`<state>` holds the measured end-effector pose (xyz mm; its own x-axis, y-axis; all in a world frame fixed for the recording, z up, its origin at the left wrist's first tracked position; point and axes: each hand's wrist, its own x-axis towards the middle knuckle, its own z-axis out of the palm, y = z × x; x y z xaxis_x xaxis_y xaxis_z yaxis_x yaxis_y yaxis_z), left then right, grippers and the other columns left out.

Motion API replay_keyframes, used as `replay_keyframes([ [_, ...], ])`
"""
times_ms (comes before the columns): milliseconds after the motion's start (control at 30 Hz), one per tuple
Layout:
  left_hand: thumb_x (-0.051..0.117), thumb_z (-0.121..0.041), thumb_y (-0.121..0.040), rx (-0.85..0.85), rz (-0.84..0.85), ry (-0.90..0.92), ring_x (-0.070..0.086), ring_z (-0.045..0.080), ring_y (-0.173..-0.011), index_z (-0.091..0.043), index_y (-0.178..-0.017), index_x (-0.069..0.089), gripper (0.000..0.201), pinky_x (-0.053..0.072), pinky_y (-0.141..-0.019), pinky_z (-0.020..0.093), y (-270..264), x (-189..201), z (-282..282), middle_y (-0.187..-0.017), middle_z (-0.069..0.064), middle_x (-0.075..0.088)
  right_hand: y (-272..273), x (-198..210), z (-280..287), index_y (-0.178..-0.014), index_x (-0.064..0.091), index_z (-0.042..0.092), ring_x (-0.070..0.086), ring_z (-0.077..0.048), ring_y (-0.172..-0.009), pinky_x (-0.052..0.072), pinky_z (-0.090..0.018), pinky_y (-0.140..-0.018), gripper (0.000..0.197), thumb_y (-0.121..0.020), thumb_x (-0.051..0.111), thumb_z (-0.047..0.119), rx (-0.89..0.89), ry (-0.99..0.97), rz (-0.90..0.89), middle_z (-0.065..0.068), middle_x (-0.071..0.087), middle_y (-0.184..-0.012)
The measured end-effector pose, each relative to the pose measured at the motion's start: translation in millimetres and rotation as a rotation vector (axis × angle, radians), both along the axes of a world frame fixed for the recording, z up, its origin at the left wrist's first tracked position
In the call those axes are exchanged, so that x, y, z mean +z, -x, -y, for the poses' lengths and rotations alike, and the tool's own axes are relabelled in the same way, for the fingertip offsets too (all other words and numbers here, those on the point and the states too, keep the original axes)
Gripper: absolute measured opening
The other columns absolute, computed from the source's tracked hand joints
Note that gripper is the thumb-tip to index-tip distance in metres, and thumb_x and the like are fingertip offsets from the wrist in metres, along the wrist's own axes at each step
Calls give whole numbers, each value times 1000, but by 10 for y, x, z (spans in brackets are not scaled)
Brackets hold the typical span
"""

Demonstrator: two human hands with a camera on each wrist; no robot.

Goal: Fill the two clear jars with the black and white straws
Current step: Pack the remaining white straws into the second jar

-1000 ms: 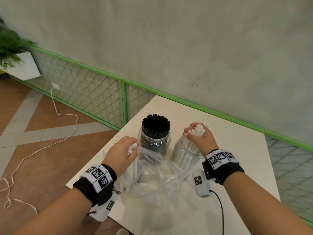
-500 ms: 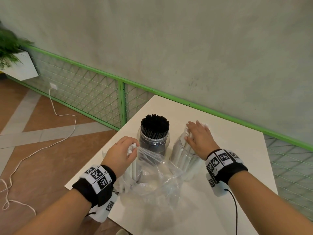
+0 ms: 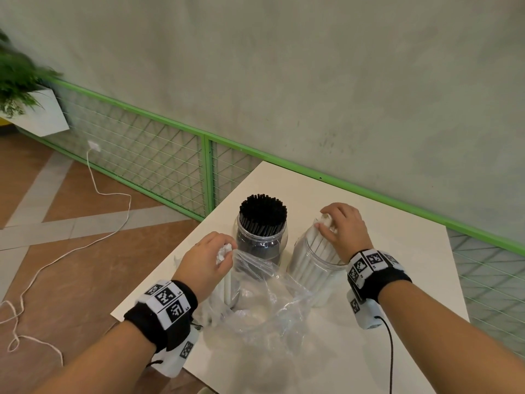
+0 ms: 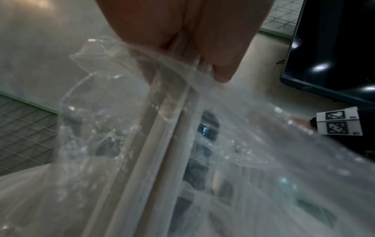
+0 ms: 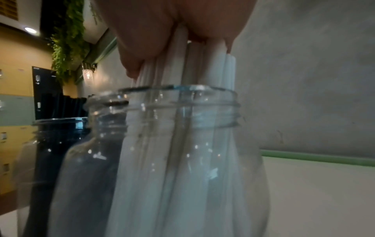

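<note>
Two clear jars stand side by side on the white table (image 3: 397, 251). The left jar (image 3: 262, 245) is packed with black straws (image 3: 262, 209). White straws (image 3: 318, 245) fill part of the right jar (image 3: 309, 268). My right hand (image 3: 339, 223) sits on top of that bundle, thumb and fingers curled round the straw tops (image 5: 215, 67) just above the jar's threaded neck (image 5: 182, 110). My left hand (image 3: 211, 257) grips a few white straws (image 4: 154, 144) upright inside a crumpled clear plastic bag (image 3: 270, 302), in front of the jars.
The table's left edge runs close beside my left wrist, with tiled floor and a white cable (image 3: 93, 180) below. A green mesh railing (image 3: 170, 155) and a grey wall stand behind the table. A planter (image 3: 25, 103) hangs at far left.
My right hand has lowered its bundle of white straws into the right jar and now rests on their tops. The left hand has stayed at the bag.
</note>
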<state>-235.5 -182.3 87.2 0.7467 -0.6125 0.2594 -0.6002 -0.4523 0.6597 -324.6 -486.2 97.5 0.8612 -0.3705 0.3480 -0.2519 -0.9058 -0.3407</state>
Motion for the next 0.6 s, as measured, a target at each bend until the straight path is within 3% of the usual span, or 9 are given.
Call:
replay_keyframes([
  [133,55,-17,-89,-2,-1,2,54,12,-86,-27,-94,57,11,42,-76,30,-8,-3,18,-95,-8,56,-41,-13,45,-136,45,18,32,-28,-135,36,-48,-107,63,-85,57,52,-12,73,-153,-8,36,-147],
  [233,55,-17,-89,-6,3,3,54,11,-86,-28,-94,56,12,43,-76,29,-11,-13,27,-95,-10,56,-43,-8,30,-142,36,16,29,-29,-136,33,-42,-110,73,-83,63,51,-68,3,-127,-10,24,-153],
  [333,54,-18,-90,-12,10,0,54,10,-87,-30,-94,55,12,43,-76,28,-7,-19,30,-95,-11,55,-55,-20,21,-139,40,16,40,-29,-124,39,-39,-102,71,-82,63,54,-110,16,-166,-9,41,-139],
  [500,54,-19,-90,-7,11,3,54,10,-86,-32,-93,54,13,43,-76,28,4,-12,26,-96,-10,56,-36,-51,26,-126,56,10,44,-31,-113,42,-45,-98,57,-80,72,40,-60,8,65,-13,53,-120],
  [600,54,-19,-90,-9,14,7,54,11,-86,-32,-93,54,13,43,-76,29,8,-8,26,-95,-9,56,-34,-57,39,-135,45,17,44,-27,-118,41,-40,-99,66,-83,59,56,-60,74,-134,-6,51,-131],
])
